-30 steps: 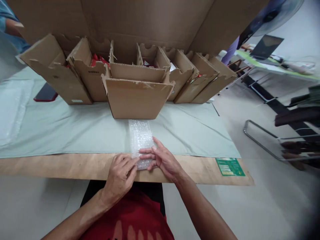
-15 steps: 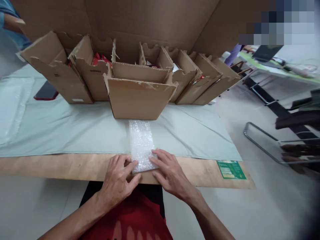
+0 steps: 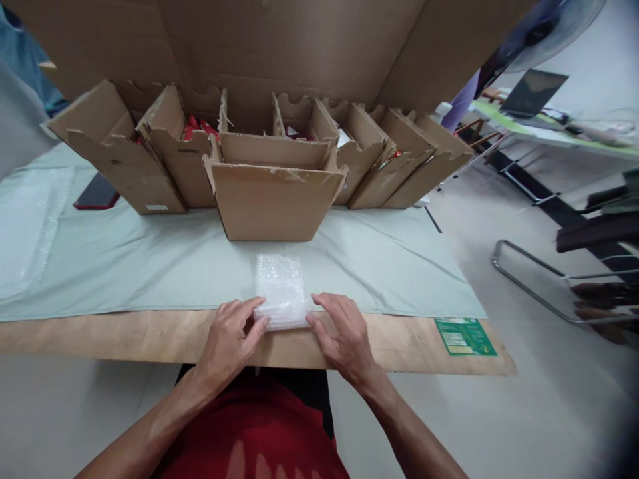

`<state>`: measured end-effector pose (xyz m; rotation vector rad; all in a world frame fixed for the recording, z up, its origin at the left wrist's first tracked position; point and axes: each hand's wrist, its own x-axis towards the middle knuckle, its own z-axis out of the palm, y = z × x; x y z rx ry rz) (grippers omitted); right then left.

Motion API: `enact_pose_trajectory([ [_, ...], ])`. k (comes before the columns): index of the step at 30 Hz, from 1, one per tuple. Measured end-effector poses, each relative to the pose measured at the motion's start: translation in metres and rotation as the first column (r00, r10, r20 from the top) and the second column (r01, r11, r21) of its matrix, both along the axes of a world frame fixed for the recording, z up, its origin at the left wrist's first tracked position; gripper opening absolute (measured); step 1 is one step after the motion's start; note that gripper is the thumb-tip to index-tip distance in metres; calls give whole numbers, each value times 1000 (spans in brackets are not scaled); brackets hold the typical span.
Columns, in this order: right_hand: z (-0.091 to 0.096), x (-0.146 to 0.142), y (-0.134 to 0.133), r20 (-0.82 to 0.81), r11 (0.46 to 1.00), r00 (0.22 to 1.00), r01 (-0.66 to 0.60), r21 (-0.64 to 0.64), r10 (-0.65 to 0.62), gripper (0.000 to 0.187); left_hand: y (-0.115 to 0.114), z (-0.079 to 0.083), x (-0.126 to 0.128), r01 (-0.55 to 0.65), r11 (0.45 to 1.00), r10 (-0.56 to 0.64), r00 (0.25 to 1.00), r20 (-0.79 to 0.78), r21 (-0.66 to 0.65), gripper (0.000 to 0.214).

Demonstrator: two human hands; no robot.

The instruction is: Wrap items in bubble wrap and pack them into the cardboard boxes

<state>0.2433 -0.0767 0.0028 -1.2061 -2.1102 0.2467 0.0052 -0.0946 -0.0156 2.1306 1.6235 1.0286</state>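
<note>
A strip of clear bubble wrap [image 3: 280,283] lies across the cloth's front edge, its near end folded over into a thicker band. My left hand [image 3: 230,332] grips the left end of that fold between thumb and fingers. At the right end, my right hand [image 3: 344,336] has its thumb against the fold and its forefinger by the upper corner. Whether anything is wrapped inside the fold cannot be made out. Just beyond the strip stands an open brown cardboard box [image 3: 274,203].
Behind it, several open cardboard bins [image 3: 167,156] stand in a row, some with red items. A phone [image 3: 97,191] and a stack of clear plastic wrap [image 3: 30,226] lie left. A green card [image 3: 465,337] is on the wooden edge [image 3: 124,336]. A metal-framed chair [image 3: 529,269] stands right.
The bubble wrap strip has become shorter, its near end now folded away from me. Both hands have moved slightly up to the ends of the fold. The view has shifted a little.
</note>
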Motion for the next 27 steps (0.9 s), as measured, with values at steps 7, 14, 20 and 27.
enact_pose_trajectory([
  [7, -4, -5, 9, 253, 970, 937, -231, -73, 242, 33, 14, -1, -1, -46, 994, 57, 993, -107, 101, 28],
  [14, 7, -4, 28, 52, 924, 968, -217, -314, 246, 36, 9, 14, -10, 188, 973, -177, 980, -85, 131, 29],
  [20, 8, -12, 30, 249, 991, 960, -111, -78, 127, 47, 51, 6, -9, 5, 999, 0, 993, -115, 43, 29],
  [27, -4, -21, 50, 116, 988, 991, -49, -147, 67, 32, 19, 13, -3, -73, 924, 259, 842, 474, -374, 43],
])
